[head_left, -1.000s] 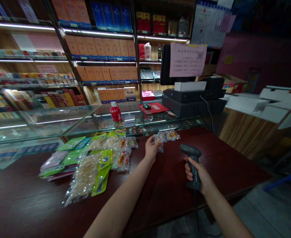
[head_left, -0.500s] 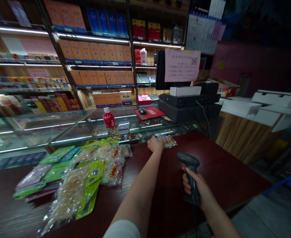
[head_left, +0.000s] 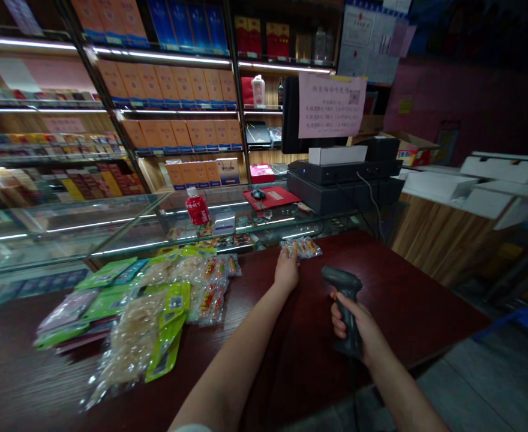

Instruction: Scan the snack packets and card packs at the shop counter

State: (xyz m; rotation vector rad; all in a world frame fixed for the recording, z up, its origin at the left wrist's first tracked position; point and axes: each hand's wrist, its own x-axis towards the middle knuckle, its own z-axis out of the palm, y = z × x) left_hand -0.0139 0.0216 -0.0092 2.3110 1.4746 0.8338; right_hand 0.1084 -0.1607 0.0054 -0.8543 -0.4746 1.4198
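Note:
My right hand point(head_left: 354, 324) is wrapped round the handle of a dark grey barcode scanner point(head_left: 342, 282), held over the right part of the dark red-brown table point(head_left: 408, 300). Its head points left and a cable hangs below. Farther off, my left hand point(head_left: 287, 269) has its fingers closed on the left end of some small clear snack packets point(head_left: 309, 247) with red and yellow print, lying at the table's far edge. On the left lies a pile of snack bags: clear bags with pale contents point(head_left: 135, 330), green pouches point(head_left: 106, 303) and more red-and-yellow packets point(head_left: 210, 300).
Behind the table, a glass display counter point(head_left: 124, 234) carries a red bottle point(head_left: 196, 207), a computer mouse point(head_left: 258, 194) on a red mat point(head_left: 275, 198), and a monitor point(head_left: 292, 117) with a paper sign. Boxed goods point(head_left: 169, 84) fill the back shelves. White boxes point(head_left: 507, 174) stand right.
My left hand has changed from a curled pose beside the small packets to fingers reaching onto their left end. My right hand keeps holding the scanner. The view has shifted slightly.

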